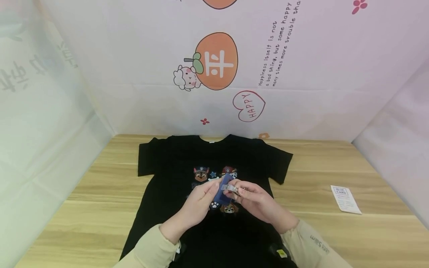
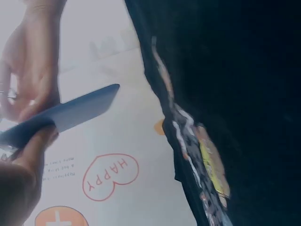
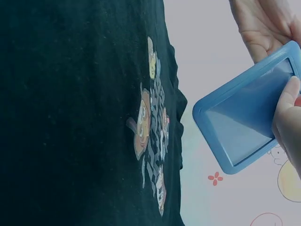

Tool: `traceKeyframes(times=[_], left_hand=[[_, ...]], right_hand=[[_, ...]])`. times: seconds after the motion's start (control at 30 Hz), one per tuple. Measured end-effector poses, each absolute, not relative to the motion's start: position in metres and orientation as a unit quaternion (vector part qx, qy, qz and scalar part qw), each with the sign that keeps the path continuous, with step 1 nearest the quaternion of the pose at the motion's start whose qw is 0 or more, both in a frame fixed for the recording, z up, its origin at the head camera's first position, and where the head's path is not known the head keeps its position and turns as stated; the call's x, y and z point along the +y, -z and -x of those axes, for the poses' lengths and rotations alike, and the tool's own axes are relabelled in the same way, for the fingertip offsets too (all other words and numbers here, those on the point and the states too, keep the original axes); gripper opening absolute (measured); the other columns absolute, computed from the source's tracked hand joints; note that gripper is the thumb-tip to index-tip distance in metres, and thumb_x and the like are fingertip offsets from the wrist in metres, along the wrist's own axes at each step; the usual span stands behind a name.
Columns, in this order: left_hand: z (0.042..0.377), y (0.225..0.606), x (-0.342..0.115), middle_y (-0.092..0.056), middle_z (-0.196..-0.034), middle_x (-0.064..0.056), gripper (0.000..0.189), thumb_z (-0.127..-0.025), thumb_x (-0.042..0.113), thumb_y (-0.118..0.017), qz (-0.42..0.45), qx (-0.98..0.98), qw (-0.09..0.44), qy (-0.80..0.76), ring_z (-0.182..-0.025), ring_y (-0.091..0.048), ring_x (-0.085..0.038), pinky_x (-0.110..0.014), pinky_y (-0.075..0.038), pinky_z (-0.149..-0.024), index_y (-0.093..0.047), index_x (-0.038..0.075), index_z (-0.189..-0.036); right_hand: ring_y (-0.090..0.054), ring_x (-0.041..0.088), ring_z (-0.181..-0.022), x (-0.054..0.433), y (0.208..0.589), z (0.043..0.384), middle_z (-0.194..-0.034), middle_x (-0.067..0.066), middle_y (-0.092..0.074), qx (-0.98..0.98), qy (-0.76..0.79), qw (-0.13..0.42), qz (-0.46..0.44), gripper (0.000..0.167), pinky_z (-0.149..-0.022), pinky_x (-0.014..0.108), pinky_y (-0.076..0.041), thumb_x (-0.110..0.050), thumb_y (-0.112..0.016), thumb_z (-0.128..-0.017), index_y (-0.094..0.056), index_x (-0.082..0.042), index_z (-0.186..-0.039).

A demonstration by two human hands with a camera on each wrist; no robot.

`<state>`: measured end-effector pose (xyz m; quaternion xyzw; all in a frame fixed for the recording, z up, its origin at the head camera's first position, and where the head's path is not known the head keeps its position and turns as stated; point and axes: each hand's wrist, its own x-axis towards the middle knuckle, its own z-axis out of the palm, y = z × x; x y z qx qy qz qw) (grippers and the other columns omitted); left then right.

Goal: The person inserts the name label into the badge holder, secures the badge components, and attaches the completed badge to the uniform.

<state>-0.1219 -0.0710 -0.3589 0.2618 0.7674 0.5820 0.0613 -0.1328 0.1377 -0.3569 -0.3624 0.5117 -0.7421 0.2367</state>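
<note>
A blue card holder (image 1: 219, 196) is held up over the black T-shirt (image 1: 161, 201). My left hand (image 1: 199, 203) grips the holder by its edge, thumb on the near side. With thumb and fingers, my right hand (image 1: 253, 199) pinches the clear strap with a metal clip (image 1: 232, 189) at the holder's end. The right wrist view shows the blue card holder (image 3: 244, 113) with a raised frame and a clear window. In the left wrist view the holder (image 2: 84, 110) appears nearly edge-on. The fingers partly hide the clip.
The T-shirt, printed with cartoon dogs (image 1: 201, 174), lies spread on the wood-grain table (image 1: 110, 193). A white card printed "ID/IC CARD" (image 1: 346, 200) lies on the table to the right. Behind the table hangs a white printed sheet (image 1: 144, 74), with more sheeting at both sides.
</note>
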Motion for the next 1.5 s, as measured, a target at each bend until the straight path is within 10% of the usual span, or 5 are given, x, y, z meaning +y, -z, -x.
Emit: traceKeyframes(times=[0.13, 0.43, 0.7, 1.23, 1.5], left_hand=[[0.1227, 0.3560, -0.0739, -0.061, -0.120, -0.015, 0.045, -0.103, 0.031, -0.038, -0.232, 0.760, 0.110, -0.597, -0.052, -0.046, -0.011, -0.022, -0.039, -0.043, -0.041, 0.012, -0.143], [0.1238, 0.3532, -0.0728, -0.046, -0.143, -0.016, 0.048, -0.096, 0.002, -0.049, -0.273, 0.737, 0.104, -0.610, -0.126, -0.050, -0.024, -0.030, -0.044, -0.102, -0.039, 0.005, -0.143], [0.1238, 0.3533, -0.0748, -0.063, -0.116, -0.020, 0.041, -0.099, 0.007, -0.046, -0.259, 0.768, 0.083, -0.579, -0.044, -0.039, -0.005, -0.021, -0.037, -0.040, -0.043, 0.005, -0.140], [0.1245, 0.3521, -0.0730, -0.060, -0.081, -0.013, 0.053, -0.098, 0.002, -0.044, -0.282, 0.815, -0.010, -0.507, -0.048, -0.044, -0.006, -0.021, -0.045, -0.050, -0.033, 0.017, -0.147], [0.1261, 0.3539, -0.0704, -0.064, -0.118, -0.018, 0.050, -0.095, -0.002, -0.049, -0.289, 0.837, -0.076, -0.459, -0.089, -0.067, -0.023, -0.030, -0.057, -0.076, -0.039, 0.009, -0.143]], right_hand=[[-0.048, 0.008, -0.118, 0.1385, 0.3559, 0.1334, -0.117, -0.005, -0.052, 0.511, 0.742, 0.232, 0.366, 0.035, -0.105, 0.020, -0.037, -0.009, -0.029, -0.103, -0.061, -0.015, -0.115], [-0.048, 0.008, -0.121, 0.1425, 0.3603, 0.1341, -0.121, -0.003, -0.051, 0.495, 0.754, 0.231, 0.365, 0.036, -0.106, 0.020, -0.037, -0.007, -0.029, -0.103, -0.061, -0.013, -0.119], [-0.041, 0.008, -0.127, 0.1419, 0.3590, 0.1315, -0.127, -0.003, -0.052, 0.547, 0.738, 0.234, 0.320, 0.030, -0.106, 0.020, -0.036, -0.012, -0.034, -0.103, -0.063, -0.015, -0.107], [-0.053, 0.009, -0.117, 0.1414, 0.3576, 0.1279, -0.121, 0.001, -0.054, 0.586, 0.732, 0.240, 0.252, 0.022, -0.101, 0.020, -0.042, -0.017, -0.042, -0.101, -0.060, -0.019, -0.090], [-0.056, 0.007, -0.111, 0.1385, 0.3550, 0.1259, -0.114, -0.004, -0.059, 0.593, 0.735, 0.236, 0.229, 0.021, -0.097, 0.020, -0.045, -0.016, -0.045, -0.100, -0.065, -0.021, -0.096]])
